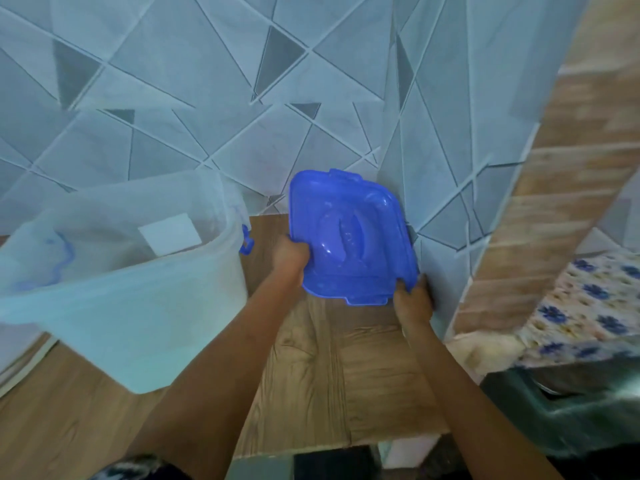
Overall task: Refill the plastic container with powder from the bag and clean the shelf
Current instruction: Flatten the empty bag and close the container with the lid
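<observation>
A large translucent plastic container [114, 289] stands open on the wooden shelf [346, 368] at the left, with blue clips on its sides. Its blue lid [349, 233] is off and tilted up against the patterned corner wall at the right. My left hand [289, 254] grips the lid's left edge. My right hand [412, 299] grips its lower right corner. The lid's handle faces me. No powder bag is in view.
Grey wallpaper with triangle patterns [207, 98] backs the shelf and wraps the corner. A brick-patterned pillar [540, 202] rises at the right, with a floral cloth [588, 306] and a dark object [571, 410] beyond it.
</observation>
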Demonstrator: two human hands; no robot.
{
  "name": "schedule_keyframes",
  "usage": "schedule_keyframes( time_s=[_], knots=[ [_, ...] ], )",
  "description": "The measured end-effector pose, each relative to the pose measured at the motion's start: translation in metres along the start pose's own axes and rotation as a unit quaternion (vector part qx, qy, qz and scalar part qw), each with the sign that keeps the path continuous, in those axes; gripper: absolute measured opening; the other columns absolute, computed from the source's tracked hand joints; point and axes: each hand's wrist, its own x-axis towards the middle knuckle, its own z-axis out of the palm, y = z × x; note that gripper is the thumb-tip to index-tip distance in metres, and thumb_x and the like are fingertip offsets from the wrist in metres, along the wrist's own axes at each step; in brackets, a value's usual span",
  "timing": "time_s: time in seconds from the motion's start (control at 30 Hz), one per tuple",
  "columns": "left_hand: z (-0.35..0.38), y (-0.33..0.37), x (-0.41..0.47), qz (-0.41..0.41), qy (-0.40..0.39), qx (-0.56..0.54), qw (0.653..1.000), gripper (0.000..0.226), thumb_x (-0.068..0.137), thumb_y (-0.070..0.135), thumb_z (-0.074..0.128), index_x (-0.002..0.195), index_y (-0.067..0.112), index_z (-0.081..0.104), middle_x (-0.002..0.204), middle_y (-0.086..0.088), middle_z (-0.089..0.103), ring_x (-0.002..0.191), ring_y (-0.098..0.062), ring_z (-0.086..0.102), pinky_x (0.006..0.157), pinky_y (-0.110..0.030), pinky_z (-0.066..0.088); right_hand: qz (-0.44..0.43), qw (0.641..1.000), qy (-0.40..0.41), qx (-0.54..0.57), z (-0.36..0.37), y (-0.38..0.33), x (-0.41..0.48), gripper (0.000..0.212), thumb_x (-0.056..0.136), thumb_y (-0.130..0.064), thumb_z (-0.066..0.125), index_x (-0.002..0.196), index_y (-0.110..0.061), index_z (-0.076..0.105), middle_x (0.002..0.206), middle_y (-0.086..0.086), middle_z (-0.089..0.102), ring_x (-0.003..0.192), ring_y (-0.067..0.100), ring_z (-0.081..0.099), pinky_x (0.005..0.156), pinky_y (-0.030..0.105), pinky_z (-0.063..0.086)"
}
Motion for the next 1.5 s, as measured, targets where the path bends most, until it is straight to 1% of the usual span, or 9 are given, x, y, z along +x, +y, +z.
schedule_keyframes(
  time_s=[0.23,0.47,0.67,0.87,0.97,1.07,1.13,1.3,1.5],
  knots=[
    [-0.047,0.099,-0.095,0.189,0.033,0.045,0.98,0.029,0.086,0.003,0.043,0.112,-0.001,0.054,0.118,-0.022,0.061,0.11,-0.036,0.057,0.081,-0.033,0.042,-0.061,0.994,0.078,0.041,-0.045,-0.029,-0.071,0.066,0.084,-0.041,0.046,0.139,-0.005,0.04,0.14,0.021,0.046,0.13,0.036,0.043,0.108,0.045,0.035],
    [-0.179,0.167,-0.145,0.38,0.142,0.053,0.912,0.037,0.082,0.002,0.038,0.118,0.004,0.051,0.108,-0.021,0.063,0.1,-0.037,0.058,0.072,-0.031,0.038,-0.144,0.981,0.061,0.115,-0.035,-0.093,-0.157,0.048,0.094,-0.025,0.052,0.138,-0.011,0.042,0.139,0.012,0.049,0.13,0.032,0.044,0.11,0.04,0.031],
    [-0.299,0.169,-0.145,0.487,0.255,0.261,0.793,0.055,0.077,-0.003,0.038,0.128,0.017,0.046,0.105,-0.017,0.061,0.092,-0.039,0.057,0.069,-0.04,0.041,-0.213,0.954,-0.045,0.205,0.006,-0.165,-0.217,0.049,0.096,-0.029,0.048,0.141,-0.014,0.038,0.145,0.003,0.042,0.136,0.021,0.037,0.113,0.029,0.023],
    [-0.336,0.111,-0.098,0.562,0.305,0.531,0.556,0.068,0.057,-0.005,0.057,0.119,0.021,0.053,0.074,-0.007,0.064,0.058,-0.028,0.059,0.077,-0.037,0.047,-0.232,0.943,-0.062,0.23,0.027,-0.192,-0.227,0.043,0.098,-0.024,0.044,0.139,-0.015,0.039,0.143,-0.003,0.042,0.134,0.016,0.037,0.105,0.019,0.023],
    [-0.325,0.087,-0.079,0.564,0.305,0.578,0.505,0.059,0.065,0.003,0.039,0.119,0.025,0.047,0.07,-0.004,0.059,0.056,-0.024,0.058,0.075,-0.035,0.049,-0.227,0.942,-0.064,0.24,0.034,-0.193,-0.218,0.042,0.098,-0.022,0.043,0.139,-0.014,0.04,0.148,0.0,0.04,0.136,0.018,0.036,0.104,0.019,0.023],
    [-0.309,0.068,-0.068,0.558,0.278,0.603,0.497,0.058,0.063,0.01,0.06,0.118,0.028,0.055,0.068,-0.003,0.059,0.056,-0.023,0.056,0.07,-0.034,0.049,-0.206,0.944,-0.078,0.247,0.04,-0.192,-0.206,0.043,0.099,-0.026,0.04,0.14,-0.017,0.039,0.149,0.0,0.038,0.137,0.018,0.035,0.107,0.025,0.025],
    [-0.303,0.058,-0.065,0.568,0.253,0.597,0.507,0.053,0.065,0.039,0.071,0.116,0.03,0.062,0.071,-0.004,0.06,0.059,-0.023,0.058,0.066,-0.033,0.049,-0.199,0.945,-0.09,0.244,0.042,-0.193,-0.2,0.043,0.099,-0.027,0.038,0.142,-0.018,0.036,0.151,-0.001,0.035,0.137,0.019,0.034,0.108,0.028,0.026],
    [-0.299,0.045,-0.064,0.605,0.224,0.553,0.527,0.069,0.083,0.073,0.013,0.123,0.032,0.052,0.078,-0.006,0.061,0.064,-0.024,0.059,0.061,-0.032,0.05,-0.184,0.948,-0.112,0.232,0.049,-0.2,-0.192,0.045,0.101,-0.029,0.033,0.144,-0.016,0.032,0.153,0.001,0.031,0.139,0.022,0.032,0.111,0.033,0.027],
    [-0.294,0.023,-0.072,0.602,0.202,0.544,0.548,0.06,0.091,0.063,0.006,0.126,0.031,0.043,0.085,-0.007,0.06,0.07,-0.024,0.059,0.067,-0.033,0.049,-0.12,0.95,-0.155,0.242,0.06,-0.208,-0.182,0.043,0.101,-0.032,0.028,0.14,-0.014,0.036,0.146,0.006,0.041,0.131,0.024,0.04,0.094,0.03,0.034]
  ],
)
